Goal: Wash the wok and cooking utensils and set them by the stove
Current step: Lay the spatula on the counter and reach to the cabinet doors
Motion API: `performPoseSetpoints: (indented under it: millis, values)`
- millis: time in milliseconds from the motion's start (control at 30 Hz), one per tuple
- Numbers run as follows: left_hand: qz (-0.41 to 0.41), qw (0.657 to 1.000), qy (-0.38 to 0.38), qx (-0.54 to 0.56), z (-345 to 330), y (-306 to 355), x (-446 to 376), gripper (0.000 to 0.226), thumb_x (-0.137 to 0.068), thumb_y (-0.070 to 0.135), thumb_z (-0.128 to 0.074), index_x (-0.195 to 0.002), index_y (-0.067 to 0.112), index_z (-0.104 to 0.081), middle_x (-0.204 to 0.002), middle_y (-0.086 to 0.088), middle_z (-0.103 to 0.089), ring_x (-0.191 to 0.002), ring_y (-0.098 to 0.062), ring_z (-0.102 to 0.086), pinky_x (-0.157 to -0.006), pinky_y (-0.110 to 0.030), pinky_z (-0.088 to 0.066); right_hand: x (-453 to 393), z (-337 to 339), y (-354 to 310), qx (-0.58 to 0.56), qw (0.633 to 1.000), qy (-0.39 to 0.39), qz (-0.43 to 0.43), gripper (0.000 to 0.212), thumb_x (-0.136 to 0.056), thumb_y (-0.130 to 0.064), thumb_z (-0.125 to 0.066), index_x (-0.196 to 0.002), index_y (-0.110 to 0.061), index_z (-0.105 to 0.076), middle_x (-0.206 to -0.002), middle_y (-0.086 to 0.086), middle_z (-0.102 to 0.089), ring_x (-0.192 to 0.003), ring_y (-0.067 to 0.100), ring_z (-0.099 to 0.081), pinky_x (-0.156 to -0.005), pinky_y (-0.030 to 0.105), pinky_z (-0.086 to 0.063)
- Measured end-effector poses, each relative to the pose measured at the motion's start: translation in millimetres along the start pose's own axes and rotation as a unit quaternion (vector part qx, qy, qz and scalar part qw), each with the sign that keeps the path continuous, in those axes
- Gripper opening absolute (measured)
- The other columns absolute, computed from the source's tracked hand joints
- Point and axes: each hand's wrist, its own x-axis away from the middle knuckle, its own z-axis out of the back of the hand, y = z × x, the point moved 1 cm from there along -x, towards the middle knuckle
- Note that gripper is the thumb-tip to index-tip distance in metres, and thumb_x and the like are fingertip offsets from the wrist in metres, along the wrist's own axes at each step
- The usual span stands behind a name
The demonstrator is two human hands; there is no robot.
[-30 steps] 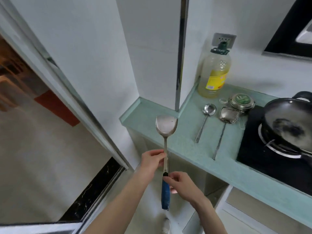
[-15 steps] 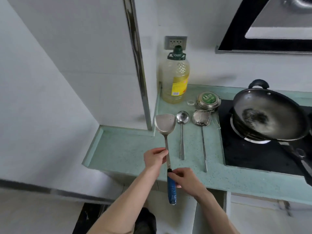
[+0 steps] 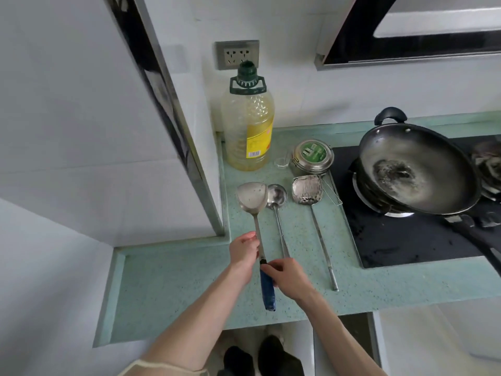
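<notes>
Both hands on the wok spatula (image 3: 256, 234), centre of frame. Left hand (image 3: 243, 252) pinches the bare steel shaft w/ fingertips, rest of hand loosely curled; right hand (image 3: 288, 278) is closed round the top of the blue grip, just below. Two-hand hold prob. for steering the long tool down flat and parallel to the others, not for weight.

Spatula blade sits at or just over the green countertop (image 3: 168, 280), touching or nearly touching the ladle (image 3: 276, 198) bowl right beside it; can't tell if it's fully down yet. Right of the ladle lies a square skimmer (image 3: 307, 189), handle pointing toward the lower edge like the rest, so it reads as a tidy row beside the stove.

Wok (image 3: 414, 169) sits on the burner of the black cooktop (image 3: 401, 240), right of frame, inside looks wet w/ dark patch in the middle. Behind the row, upper centre: oil bottle (image 3: 248, 131) and a round metal tin (image 3: 311, 156) against the wall.

Judgement: near the end, last utensil being set down.
</notes>
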Motion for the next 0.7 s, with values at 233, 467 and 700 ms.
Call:
performPoseSetpoints:
  millis: [233, 467, 700]
  values:
    - [-0.013, 0.998, 0.016, -0.062, -9, 10, -16, 0.042, -0.100, 0.006, -0.053, -0.141, 0.012, -0.055, -0.140, 0.000, -0.057, -0.129, -0.020, -0.054, -0.113, -0.038, -0.040, -29, -9, -5, 0.030, 1.000, 0.009, 0.001, 0.027, -0.098, -0.039, -0.064, -0.083, -0.019, -0.076, -0.076, -0.001, -0.073, -0.067, 0.017, -0.065, -0.061, 0.027, -0.046]
    - [-0.001, 0.996, 0.016, -0.084, -24, 4, -29, 0.036, -0.101, 0.017, -0.052, -0.077, 0.031, -0.029, -0.080, 0.013, -0.032, -0.068, -0.002, -0.030, -0.064, -0.022, -0.027, -47, -14, 1, 0.079, 0.997, 0.006, -0.005, 0.031, -0.099, -0.035, -0.061, -0.086, -0.011, -0.075, -0.078, 0.005, -0.074, -0.068, 0.020, -0.065, -0.063, 0.030, -0.050]
    - [0.012, 0.998, 0.005, -0.066, -29, 4, -38, 0.052, -0.107, 0.021, -0.039, -0.158, 0.015, -0.030, -0.162, 0.000, -0.033, -0.149, -0.018, -0.030, -0.122, -0.040, -0.020, -51, -15, 0, 0.061, 0.997, 0.057, -0.001, 0.020, -0.095, -0.033, -0.068, -0.094, -0.016, -0.079, -0.085, -0.003, -0.077, -0.078, 0.016, -0.071, -0.070, 0.029, -0.056]
